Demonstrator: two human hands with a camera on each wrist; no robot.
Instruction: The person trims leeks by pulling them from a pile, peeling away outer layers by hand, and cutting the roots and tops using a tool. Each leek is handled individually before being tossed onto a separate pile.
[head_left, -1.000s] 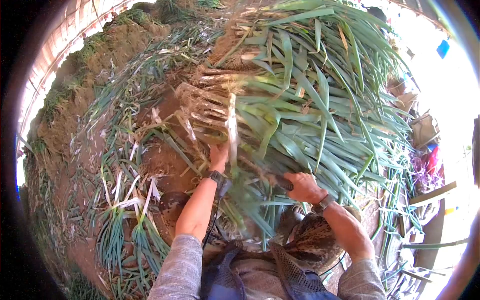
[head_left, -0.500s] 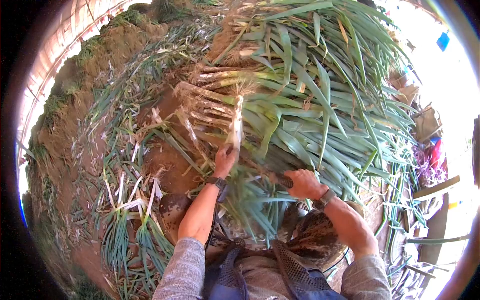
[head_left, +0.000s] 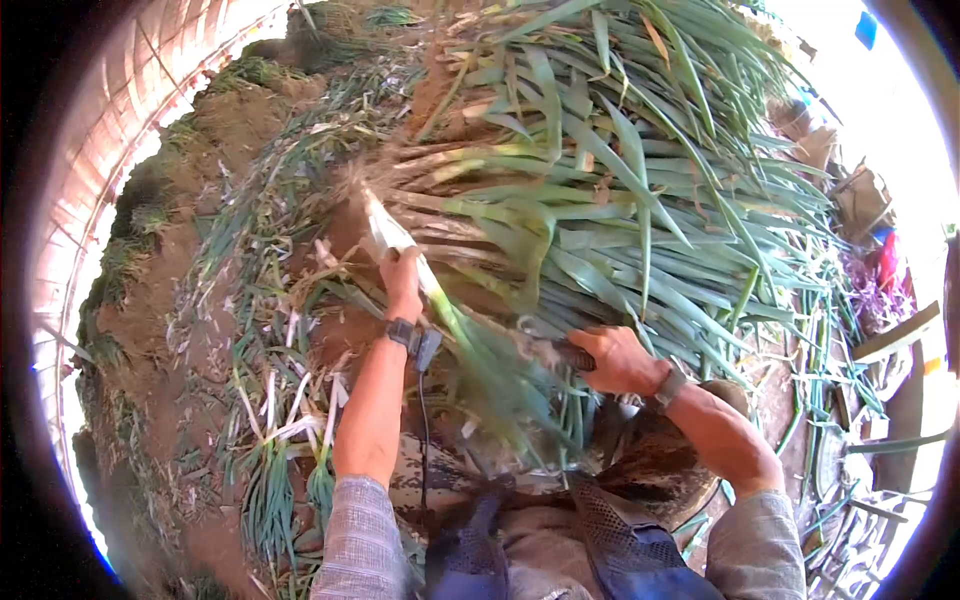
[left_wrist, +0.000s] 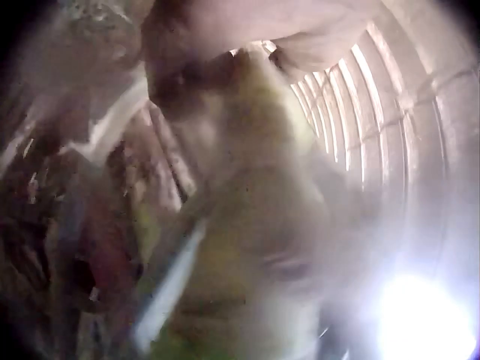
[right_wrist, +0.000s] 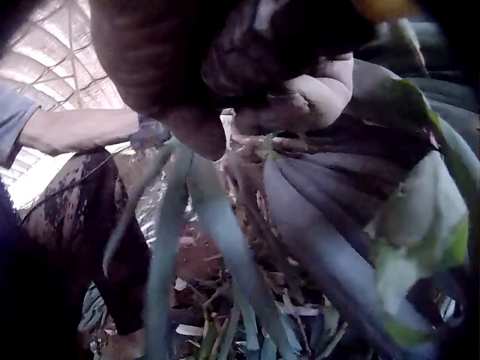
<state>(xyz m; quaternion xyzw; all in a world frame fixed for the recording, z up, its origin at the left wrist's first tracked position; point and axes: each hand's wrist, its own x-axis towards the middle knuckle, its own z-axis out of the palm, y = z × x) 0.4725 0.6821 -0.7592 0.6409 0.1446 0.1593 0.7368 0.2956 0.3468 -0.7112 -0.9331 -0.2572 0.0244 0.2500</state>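
Note:
My left hand (head_left: 402, 285) grips a leek (head_left: 385, 222) round its white shank. The leek slants with its roots toward the upper left, and its green leaves (head_left: 500, 385) trail down toward my right hand, blurred. In the left wrist view, fingers curl over the blurred pale shank (left_wrist: 259, 120). My right hand (head_left: 620, 360) grips a black-handled tool (head_left: 572, 356) whose thin front part blurs against the leaves. In the right wrist view the curled fingers (right_wrist: 322, 97) surround the dark handle (right_wrist: 251, 49), and leaves (right_wrist: 214, 217) hang beyond them.
A large heap of leeks (head_left: 640, 230) lies ahead and to the right, root ends leftward. Leaf scraps (head_left: 270, 210) cover the ground on the left. Several trimmed stalks with green tops (head_left: 270, 490) lie near my left arm. Boards and purple strings (head_left: 875, 285) lie far right.
The leek in my left hand has swung from upright to slanting, its root end moving left. My left hand has shifted left and up; my right hand stays nearly in place with the tool.

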